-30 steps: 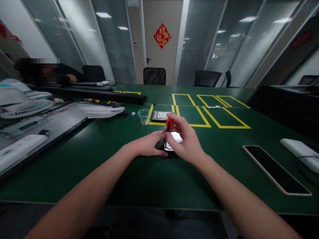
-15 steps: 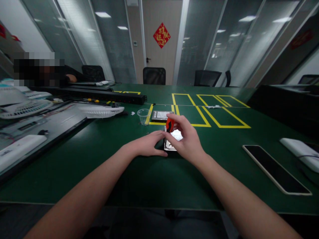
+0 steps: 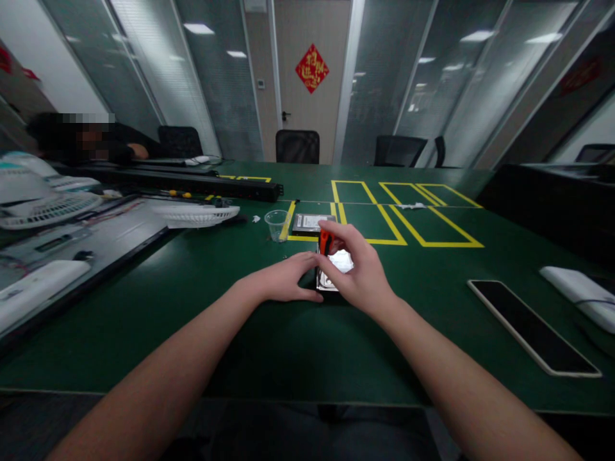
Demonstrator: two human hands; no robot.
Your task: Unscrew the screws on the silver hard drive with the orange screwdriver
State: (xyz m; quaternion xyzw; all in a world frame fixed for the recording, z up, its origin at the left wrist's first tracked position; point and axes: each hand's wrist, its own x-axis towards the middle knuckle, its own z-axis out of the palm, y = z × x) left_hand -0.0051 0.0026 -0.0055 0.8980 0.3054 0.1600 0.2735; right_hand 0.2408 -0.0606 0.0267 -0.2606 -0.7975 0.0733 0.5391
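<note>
Two bare hands work at the table's near middle. The right hand (image 3: 361,267), thumb and fingers closed in a pinch, holds an upright tool handle (image 3: 326,242) of glossy orange and black; its tip is hidden. The left hand (image 3: 288,276), thumb and fingers parted in a wide C, grips the left side of a hard drive (image 3: 331,282). This rectangular metal block, bright and mirror-like on top, dark along its near side, lies flat below the tool, its right part covered by the right hand. Just beyond rests a second drive (image 3: 307,222) with a pale label, near a clear, tapering plastic cup (image 3: 277,227). To the left lie a ribbed white plastic grille (image 3: 199,216), a flat grey metal panel (image 3: 122,225) and a long black bar (image 3: 206,182); to the right, a dark-screened phone (image 3: 533,326) with a pale edge. The smooth green tabletop (image 3: 307,352) bears yellow tape outlines (image 3: 449,246). Behind stand mesh-backed chairs (image 3: 298,147), glass partitions (image 3: 206,83) and a wooden door (image 3: 295,22) with a red diamond sign (image 3: 312,68).
</note>
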